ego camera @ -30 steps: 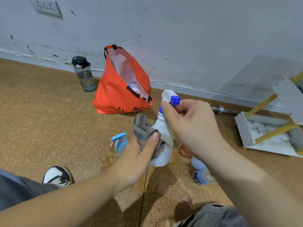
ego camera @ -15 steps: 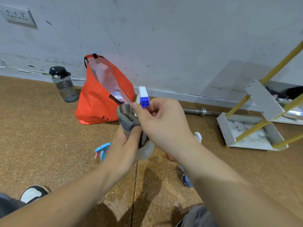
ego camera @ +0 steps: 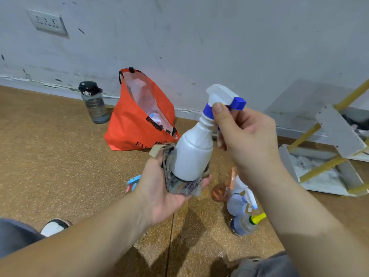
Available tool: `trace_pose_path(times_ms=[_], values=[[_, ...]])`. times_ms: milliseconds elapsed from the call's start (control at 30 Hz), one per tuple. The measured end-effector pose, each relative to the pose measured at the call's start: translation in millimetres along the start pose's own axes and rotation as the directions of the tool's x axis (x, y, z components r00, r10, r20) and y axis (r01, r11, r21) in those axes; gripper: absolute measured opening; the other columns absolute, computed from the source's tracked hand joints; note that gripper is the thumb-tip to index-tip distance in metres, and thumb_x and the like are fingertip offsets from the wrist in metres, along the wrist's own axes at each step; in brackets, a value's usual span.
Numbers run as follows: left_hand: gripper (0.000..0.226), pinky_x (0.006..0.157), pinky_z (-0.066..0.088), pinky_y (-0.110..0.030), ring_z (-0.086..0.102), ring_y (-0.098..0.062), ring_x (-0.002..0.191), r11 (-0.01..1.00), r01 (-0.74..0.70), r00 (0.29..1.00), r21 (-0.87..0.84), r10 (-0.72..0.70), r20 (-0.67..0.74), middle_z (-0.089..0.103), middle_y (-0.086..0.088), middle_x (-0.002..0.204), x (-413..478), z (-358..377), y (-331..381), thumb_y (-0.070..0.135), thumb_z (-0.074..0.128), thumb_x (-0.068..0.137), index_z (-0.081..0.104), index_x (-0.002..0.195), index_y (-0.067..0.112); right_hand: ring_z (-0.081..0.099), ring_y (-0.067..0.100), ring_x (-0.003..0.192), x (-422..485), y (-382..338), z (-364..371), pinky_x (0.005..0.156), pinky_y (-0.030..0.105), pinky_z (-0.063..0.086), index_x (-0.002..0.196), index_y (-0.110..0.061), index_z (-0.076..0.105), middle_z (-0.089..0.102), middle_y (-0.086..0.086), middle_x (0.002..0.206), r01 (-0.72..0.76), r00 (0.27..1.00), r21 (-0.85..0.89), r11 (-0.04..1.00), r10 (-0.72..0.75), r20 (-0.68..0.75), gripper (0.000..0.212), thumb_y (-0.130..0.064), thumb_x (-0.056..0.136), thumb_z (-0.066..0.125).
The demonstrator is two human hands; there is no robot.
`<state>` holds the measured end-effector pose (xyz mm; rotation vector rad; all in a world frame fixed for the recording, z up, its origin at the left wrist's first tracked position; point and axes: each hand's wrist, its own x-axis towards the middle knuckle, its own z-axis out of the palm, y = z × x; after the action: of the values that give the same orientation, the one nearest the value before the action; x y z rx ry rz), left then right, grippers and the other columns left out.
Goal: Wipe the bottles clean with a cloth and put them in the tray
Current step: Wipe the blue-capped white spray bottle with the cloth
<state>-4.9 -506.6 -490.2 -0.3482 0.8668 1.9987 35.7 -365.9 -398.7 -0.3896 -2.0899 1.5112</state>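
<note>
The right hand [ego camera: 247, 140] is gripping the white spray bottle [ego camera: 193, 154] at its blue collar, thumb pressing the neck and fingers curling round behind the trigger head. The left hand [ego camera: 159, 188] is lying palm up under the bottle's base, fingers and thumb closing a patterned grey cloth [ego camera: 179, 185] around the bottle's bottom and left side. The bottle is being held upright in the air, its blue nozzle pointing right.

Below and to the right of the spray bottle, three small bottles [ego camera: 236, 204] are lying huddled on the floor [ego camera: 50, 156], one coppery, one bluish, one with a yellow cap. Just left of the spray bottle's base, a pale blue sprayer head [ego camera: 132, 181] is peeking out past the left wrist. Behind the spray bottle to the left, an orange bag [ego camera: 135, 126] is slumping open against the wall [ego camera: 199, 37], and farther left a dark-capped water bottle [ego camera: 93, 102] is standing upright. Well to the right of the spray bottle, a white tray [ego camera: 287, 162] with yellow rods is lying tilted on the floor.

The floor is showing a speckled tan finish with a dark seam. The grey wall is carrying scuffs and a socket plate [ego camera: 48, 22].
</note>
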Motion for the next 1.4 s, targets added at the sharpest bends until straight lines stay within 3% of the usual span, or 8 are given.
trace_pose_path(times_ms=[233,433,567,667,800,967,1233,1400], values=[[0.036,0.061,0.062,-0.039,0.069,-0.046,0.113,0.992,-0.010,0.991,0.125,0.026,-0.128,0.075,-0.023,0.116,-7.3,6.4,-3.8,0.033,0.049,0.106,0.070,0.124,0.009,0.040,0.023,0.058,5.9,10.5,-3.0,0.061,0.040,0.035,0.074,0.010,0.054,0.048,0.034,0.065,-0.097,0.995,-0.006,0.995,0.097,-0.011,0.054,-0.036,0.099,0.067],[0.027,0.055,0.050,-0.030,0.067,-0.028,0.076,0.841,-0.098,0.914,0.531,0.287,-0.286,0.074,-0.009,0.084,1.0,-3.4,-7.5,0.034,0.052,0.102,0.069,0.106,0.014,0.043,0.024,0.060,-1.6,13.2,7.8,0.057,0.050,0.040,0.080,0.010,0.062,0.053,0.035,0.072,-0.072,0.993,-0.082,0.994,0.079,0.086,0.058,-0.046,0.093,0.069],[0.014,0.079,0.048,-0.030,0.063,-0.014,0.089,0.276,-0.398,0.760,0.875,0.634,0.146,0.067,0.009,0.091,-2.7,7.7,-20.3,0.028,0.063,0.093,0.059,0.106,0.025,0.037,0.012,0.048,-8.1,15.9,15.7,0.048,0.028,0.033,0.062,0.001,0.058,0.048,0.013,0.048,-0.052,0.993,-0.180,0.982,0.070,0.095,0.053,-0.039,0.093,0.075],[0.050,0.091,0.044,-0.024,0.055,-0.010,0.112,-0.053,-0.464,0.672,0.884,0.630,0.391,0.058,0.006,0.118,-4.7,6.8,-27.2,0.011,0.068,0.080,0.051,0.125,0.024,0.029,0.010,0.044,-16.6,12.9,22.4,0.041,0.019,0.026,0.057,0.000,0.051,0.037,-0.005,0.043,-0.056,0.991,-0.244,0.968,0.084,0.103,0.057,-0.039,0.090,0.078],[0.053,0.089,0.055,-0.041,0.064,-0.012,0.110,0.089,-0.511,0.670,0.855,0.665,0.331,0.065,0.008,0.116,1.9,-3.1,-21.3,0.024,0.070,0.075,0.054,0.124,0.033,0.028,0.011,0.047,-23.0,14.4,29.7,0.043,0.021,0.025,0.060,0.003,0.049,0.035,-0.004,0.044,-0.055,0.991,-0.262,0.963,0.084,0.102,0.062,-0.044,0.088,0.077],[0.028,0.067,0.051,-0.019,0.065,0.009,0.077,0.290,-0.528,0.672,0.798,0.717,0.184,0.073,0.020,0.087,-0.8,-0.8,-9.9,0.029,0.070,0.071,0.062,0.095,0.040,0.033,0.009,0.043,-32.2,7.6,38.9,0.043,0.016,0.028,0.053,-0.010,0.051,0.039,-0.010,0.039,-0.051,0.988,-0.216,0.975,0.081,0.132,0.053,-0.037,0.090,0.077],[0.043,0.073,0.053,-0.046,0.064,-0.038,0.091,-0.150,-0.282,0.624,0.948,0.722,0.300,0.068,-0.002,0.093,-6.3,-5.4,-5.2,0.046,0.051,0.071,0.055,0.109,0.024,0.024,0.015,0.050,-22.2,5.5,36.0,0.046,0.026,0.022,0.053,-0.001,0.042,0.029,0.007,0.050,-0.068,0.979,-0.258,0.964,0.114,0.167,0.067,-0.045,0.084,0.082],[0.012,0.061,0.043,-0.034,0.060,-0.028,0.073,-0.128,-0.415,0.632,0.901,0.671,0.387,0.058,0.011,0.069,-2.0,-16.9,1.3,0.046,0.049,0.080,0.045,0.077,0.036,0.025,0.016,0.048,-17.6,10.4,30.1,0.045,0.029,0.025,0.053,0.001,0.041,0.030,0.009,0.046,-0.064,0.982,-0.274,0.960,0.109,0.153,0.064,-0.036,0.091,0.076]])
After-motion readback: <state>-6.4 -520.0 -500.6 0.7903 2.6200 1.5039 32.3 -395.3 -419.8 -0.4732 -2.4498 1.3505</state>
